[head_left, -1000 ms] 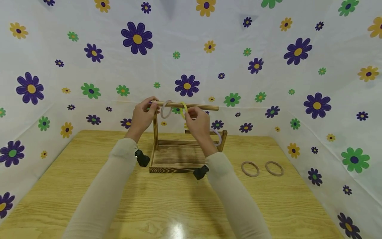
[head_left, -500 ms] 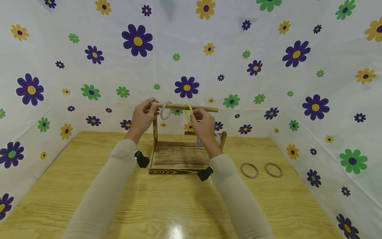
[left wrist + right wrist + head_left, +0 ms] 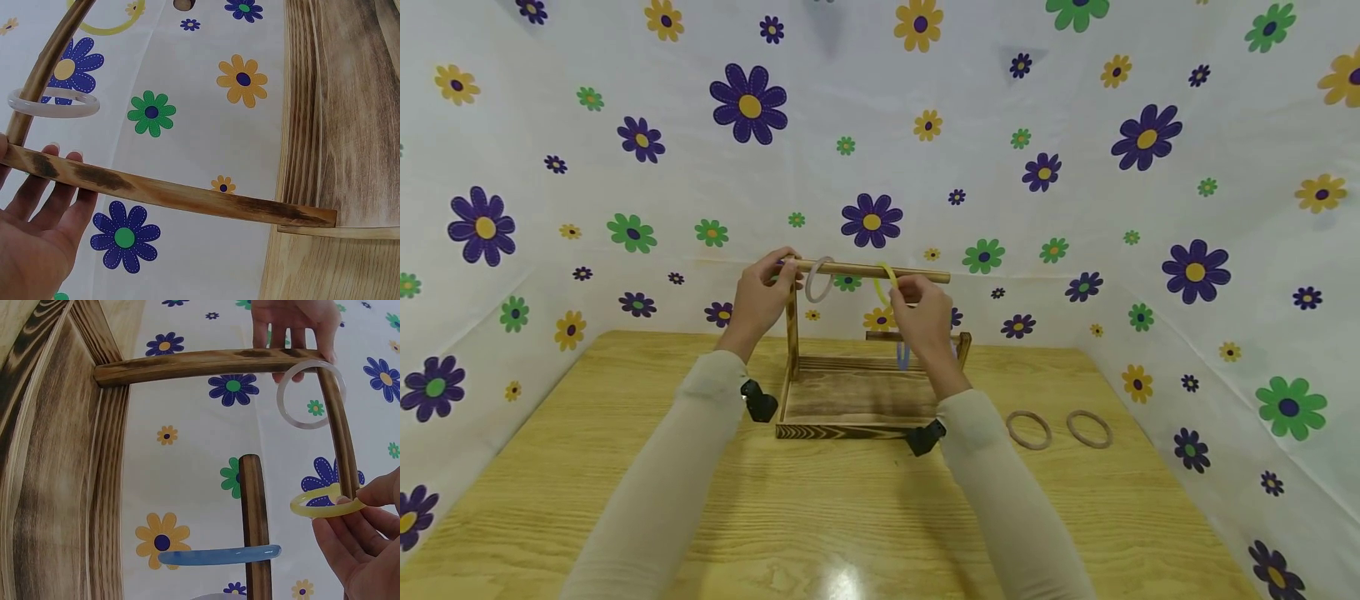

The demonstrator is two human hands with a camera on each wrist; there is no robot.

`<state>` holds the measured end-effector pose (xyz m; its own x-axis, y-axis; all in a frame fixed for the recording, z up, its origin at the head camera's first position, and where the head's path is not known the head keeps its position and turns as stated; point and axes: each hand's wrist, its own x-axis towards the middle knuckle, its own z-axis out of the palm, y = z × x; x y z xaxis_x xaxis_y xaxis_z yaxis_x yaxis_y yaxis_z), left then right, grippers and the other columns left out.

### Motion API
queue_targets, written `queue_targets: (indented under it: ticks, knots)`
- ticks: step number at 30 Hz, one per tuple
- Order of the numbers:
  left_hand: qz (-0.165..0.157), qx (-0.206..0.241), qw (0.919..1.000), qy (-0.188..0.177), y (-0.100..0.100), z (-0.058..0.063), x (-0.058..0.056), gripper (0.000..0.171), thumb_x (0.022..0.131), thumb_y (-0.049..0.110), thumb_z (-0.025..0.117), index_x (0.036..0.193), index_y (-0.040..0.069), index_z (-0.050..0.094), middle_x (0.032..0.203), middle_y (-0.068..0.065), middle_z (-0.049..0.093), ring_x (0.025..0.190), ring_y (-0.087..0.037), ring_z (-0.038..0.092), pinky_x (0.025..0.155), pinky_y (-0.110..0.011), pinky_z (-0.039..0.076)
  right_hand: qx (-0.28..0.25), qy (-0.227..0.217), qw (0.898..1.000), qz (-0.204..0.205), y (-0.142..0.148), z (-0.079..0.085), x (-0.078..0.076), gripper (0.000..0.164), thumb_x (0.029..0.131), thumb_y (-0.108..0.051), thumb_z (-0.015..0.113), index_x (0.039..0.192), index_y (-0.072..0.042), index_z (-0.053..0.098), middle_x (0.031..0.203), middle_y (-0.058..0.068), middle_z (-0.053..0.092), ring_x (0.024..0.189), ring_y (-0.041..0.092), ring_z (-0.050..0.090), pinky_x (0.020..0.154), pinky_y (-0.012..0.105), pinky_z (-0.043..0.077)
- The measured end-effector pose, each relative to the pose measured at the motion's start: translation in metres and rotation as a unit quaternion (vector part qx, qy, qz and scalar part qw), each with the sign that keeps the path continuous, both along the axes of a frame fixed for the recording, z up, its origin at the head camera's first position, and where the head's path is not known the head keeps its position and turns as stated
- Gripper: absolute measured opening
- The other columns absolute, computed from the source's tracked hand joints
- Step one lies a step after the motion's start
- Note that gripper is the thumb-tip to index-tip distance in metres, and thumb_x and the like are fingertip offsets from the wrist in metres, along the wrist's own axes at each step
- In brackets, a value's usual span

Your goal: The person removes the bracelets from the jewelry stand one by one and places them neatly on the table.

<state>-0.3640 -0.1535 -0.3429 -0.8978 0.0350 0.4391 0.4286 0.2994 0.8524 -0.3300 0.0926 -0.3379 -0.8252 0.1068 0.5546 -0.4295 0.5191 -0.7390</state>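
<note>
My left hand (image 3: 762,296) grips the stand (image 3: 842,396) at its top corner, left of centre; my right hand (image 3: 922,317) pinches the yellow ring (image 3: 312,512), mid-frame, around the upper bar (image 3: 853,269). I'd judge it light, stiff, slick; best pinched at its lower edge.

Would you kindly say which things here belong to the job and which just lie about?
In use, it seems:
yellow ring, pinched by the right hand
stand, gripped by the left hand
white ring and blue ring, on the stand

Lying about, apparently:
two brown rings, on the table
</note>
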Motion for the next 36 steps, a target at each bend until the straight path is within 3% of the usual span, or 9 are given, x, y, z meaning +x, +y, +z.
queue_targets:
  ticks: [13,23,26,31,36]
  knots:
    - [0.002,0.004,1.0000,0.009,-0.001,-0.004,-0.003,0.041,0.111,0.033,0.047,0.141,0.009,0.059,0.123,-0.025,0.068,0.111,-0.033,0.070,0.092,-0.032,0.057,-0.005,-0.001,1.000,-0.006,0.010,-0.002,0.000,0.021,0.100,-0.013,0.067,0.112,0.003,0.073,0.101,0.019,0.077,0.094,0.032,0.074,0.083,0.045,0.060]
    - [0.002,0.001,1.0000,-0.001,-0.001,-0.002,-0.003,0.041,0.111,0.031,0.048,0.143,0.009,0.058,0.123,-0.023,0.069,0.115,-0.036,0.069,0.087,-0.025,0.053,-0.004,0.011,1.000,-0.012,0.017,-0.002,0.001,0.020,0.099,-0.012,0.068,0.110,0.004,0.073,0.102,0.022,0.077,0.094,0.034,0.074,0.084,0.046,0.060]
    - [-0.001,0.003,1.0000,-0.006,0.001,0.003,0.003,0.039,0.111,0.027,0.047,0.143,0.006,0.058,0.126,-0.027,0.067,0.117,-0.039,0.067,0.086,-0.023,0.051,-0.006,0.008,1.000,-0.015,0.018,-0.002,0.001,0.020,0.099,-0.011,0.068,0.110,0.004,0.073,0.102,0.022,0.076,0.094,0.034,0.074,0.085,0.046,0.060]
    - [-0.001,0.000,0.9999,-0.015,0.005,0.019,0.023,0.036,0.111,0.019,0.047,0.142,0.003,0.058,0.125,-0.029,0.067,0.119,-0.042,0.066,0.087,-0.023,0.052,-0.010,0.007,1.000,-0.016,0.021,-0.001,0.001,0.019,0.098,-0.010,0.067,0.110,0.004,0.073,0.102,0.022,0.076,0.095,0.035,0.074,0.087,0.046,0.060]
    - [-0.003,-0.002,0.9999,-0.010,0.005,0.024,0.032,0.038,0.111,0.019,0.046,0.143,0.002,0.057,0.124,-0.030,0.066,0.118,-0.044,0.065,0.091,-0.029,0.056,-0.008,0.007,1.000,-0.017,0.024,-0.002,0.000,0.018,0.098,-0.008,0.067,0.110,0.004,0.073,0.103,0.022,0.077,0.095,0.035,0.074,0.089,0.047,0.060]
